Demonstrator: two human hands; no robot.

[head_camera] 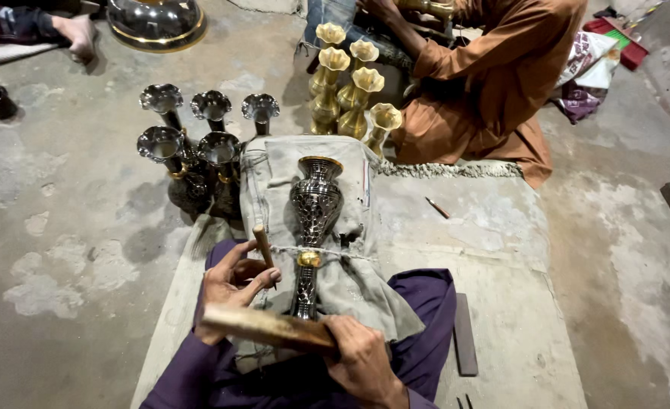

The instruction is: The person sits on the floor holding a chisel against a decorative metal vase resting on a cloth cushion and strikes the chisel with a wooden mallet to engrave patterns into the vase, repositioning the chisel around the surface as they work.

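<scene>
Left hand (pixel 233 282) pinches wooden-handled chisel (pixel 263 244) | right hand (pixel 361 360) grips flat wooden mallet (pixel 268 327) | dark engraved silver-patterned metal vase (pixel 314 220), centre frame: body patterned, lower stem unclear.

dark vases (pixel 191 144) crowd left, brass vases (pixel 350 87) ahead, bare mat (pixel 486 250) right

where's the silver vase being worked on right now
In the head view the silver vase lies centre frame on a grey cloth over the person's lap, between the left hand and right hand.
</scene>
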